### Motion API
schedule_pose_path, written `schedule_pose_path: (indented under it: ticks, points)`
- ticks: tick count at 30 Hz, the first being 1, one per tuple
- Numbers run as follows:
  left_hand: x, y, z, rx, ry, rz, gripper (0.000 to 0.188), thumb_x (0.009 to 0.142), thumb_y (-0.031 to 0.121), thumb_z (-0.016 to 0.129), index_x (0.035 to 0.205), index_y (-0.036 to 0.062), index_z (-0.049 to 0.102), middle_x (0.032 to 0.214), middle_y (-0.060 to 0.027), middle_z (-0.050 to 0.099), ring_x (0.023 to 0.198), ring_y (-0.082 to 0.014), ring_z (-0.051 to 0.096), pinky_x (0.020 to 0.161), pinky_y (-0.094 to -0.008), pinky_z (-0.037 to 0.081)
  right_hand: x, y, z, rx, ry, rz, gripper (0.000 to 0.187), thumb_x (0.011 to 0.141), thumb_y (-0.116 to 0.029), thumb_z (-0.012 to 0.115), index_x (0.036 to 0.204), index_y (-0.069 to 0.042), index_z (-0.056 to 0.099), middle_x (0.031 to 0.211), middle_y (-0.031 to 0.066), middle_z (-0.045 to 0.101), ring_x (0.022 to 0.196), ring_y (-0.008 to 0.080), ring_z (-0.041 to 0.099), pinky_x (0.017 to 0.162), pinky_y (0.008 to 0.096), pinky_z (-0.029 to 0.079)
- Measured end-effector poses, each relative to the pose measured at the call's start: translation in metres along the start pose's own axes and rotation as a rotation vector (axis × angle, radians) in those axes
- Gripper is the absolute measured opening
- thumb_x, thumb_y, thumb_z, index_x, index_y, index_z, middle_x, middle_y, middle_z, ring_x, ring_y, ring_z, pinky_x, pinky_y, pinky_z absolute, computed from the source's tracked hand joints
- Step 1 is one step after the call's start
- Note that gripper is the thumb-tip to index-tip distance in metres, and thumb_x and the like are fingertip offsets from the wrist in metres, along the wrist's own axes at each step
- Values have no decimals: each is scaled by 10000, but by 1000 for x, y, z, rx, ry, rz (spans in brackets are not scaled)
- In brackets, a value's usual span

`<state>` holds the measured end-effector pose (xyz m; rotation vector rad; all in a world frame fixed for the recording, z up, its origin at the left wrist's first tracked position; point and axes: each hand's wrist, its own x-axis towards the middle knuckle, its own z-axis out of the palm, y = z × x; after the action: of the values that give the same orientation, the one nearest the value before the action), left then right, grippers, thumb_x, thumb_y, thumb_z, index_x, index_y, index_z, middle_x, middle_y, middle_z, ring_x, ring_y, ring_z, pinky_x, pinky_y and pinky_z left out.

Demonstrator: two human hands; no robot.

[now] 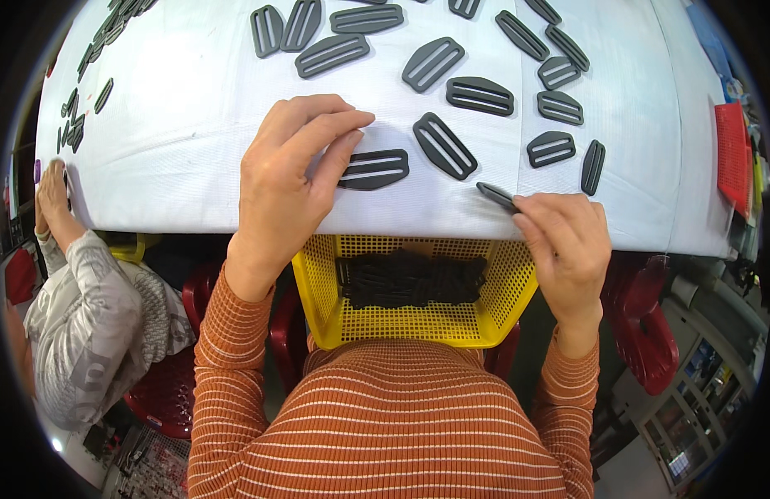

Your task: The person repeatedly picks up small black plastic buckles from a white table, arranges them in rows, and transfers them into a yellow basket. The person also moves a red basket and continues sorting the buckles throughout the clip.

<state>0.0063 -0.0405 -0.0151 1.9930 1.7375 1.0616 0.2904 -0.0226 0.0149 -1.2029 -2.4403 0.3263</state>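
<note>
Black plastic slider buckles with long slots lie scattered on the white-covered table. My right hand (572, 245) pinches one slider buckle (496, 195) between thumb and fingers, tilted nearly edge-on near the table's front edge. My left hand (287, 170) hovers at the left end of another buckle (377, 170). Its thumb and forefinger are apart, with nothing visible between them; whether they touch that buckle I cannot tell. A loose buckle (445, 146) lies between my hands. Below the table edge, a yellow mesh basket (317, 287) rests against my lap, holding a heap of black buckles (410, 279).
More buckles (480, 96) spread over the table's far middle and right. At the left, a co-worker's hand (56, 200) is beside small piles of buckles (73, 125). A red basket (732, 158) stands at the right edge. Dark red chairs (643, 333) flank me.
</note>
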Motion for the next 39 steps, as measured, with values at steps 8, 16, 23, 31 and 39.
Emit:
schedule_pose_path:
  ticks: [8, 16, 23, 31, 39]
  points:
    - [2, 21, 10, 84, 12, 79, 313, 775, 28, 767, 1086, 52, 744, 1041, -82, 668, 882, -215, 598, 738, -302, 506, 26, -2, 19, -38, 73, -31, 347, 784, -147, 760, 1128, -121, 721, 1055, 26, 624, 949, 221, 579, 799, 366, 429]
    - [13, 22, 31, 87, -91, 68, 418, 721, 141, 821, 1120, 54, 732, 1078, -38, 650, 892, -205, 570, 739, -311, 509, 42, -9, 30, -209, -116, -129, 418, 802, -267, 744, 1211, -194, 704, 1075, -6, 598, 985, 206, 553, 912, 416, 400]
    - [15, 20, 31, 46, -117, 13, 418, 706, 130, 823, 1110, 64, 737, 1054, -28, 657, 899, -204, 580, 744, -310, 508, 46, -5, 28, -202, -175, -188, 422, 852, -297, 687, 1266, -222, 679, 1010, 32, 554, 942, 220, 527, 968, 449, 385]
    - [16, 21, 25, 28, -95, 52, 416, 669, 114, 831, 1070, 65, 732, 1050, -27, 657, 921, -214, 611, 791, -313, 517, 51, -16, 27, -289, -161, -209, 414, 859, -279, 678, 1272, -248, 681, 1002, 29, 548, 917, 217, 539, 1004, 497, 398]
    - [19, 19, 26, 6, -109, 55, 376, 687, 129, 830, 1043, 66, 726, 1076, -30, 653, 912, -213, 622, 798, -316, 527, 57, -18, 27, -214, -170, -182, 377, 871, -250, 678, 1244, -198, 695, 999, 50, 554, 902, 226, 550, 982, 475, 416]
